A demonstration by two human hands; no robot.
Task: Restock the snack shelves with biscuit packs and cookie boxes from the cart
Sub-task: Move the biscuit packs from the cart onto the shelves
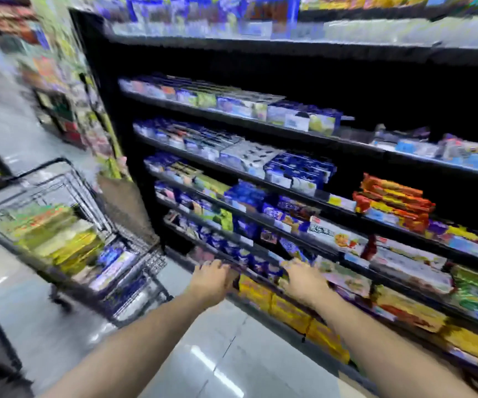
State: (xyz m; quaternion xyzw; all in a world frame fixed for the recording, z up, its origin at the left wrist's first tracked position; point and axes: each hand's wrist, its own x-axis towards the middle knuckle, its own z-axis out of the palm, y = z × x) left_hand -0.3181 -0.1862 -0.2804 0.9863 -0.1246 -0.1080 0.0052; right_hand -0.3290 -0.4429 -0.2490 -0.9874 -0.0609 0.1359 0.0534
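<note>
Two hands, left hand (212, 276) and right hand (304, 280), at blue packs (257, 265), grip cannot be told, labels blurred

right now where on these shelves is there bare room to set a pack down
One dark gap sits between the blue boxes and the orange packs. Another lies higher up, right of the blue-and-green boxes. The low shelves near the left hand and right hand look packed, though blur hides detail.
</note>
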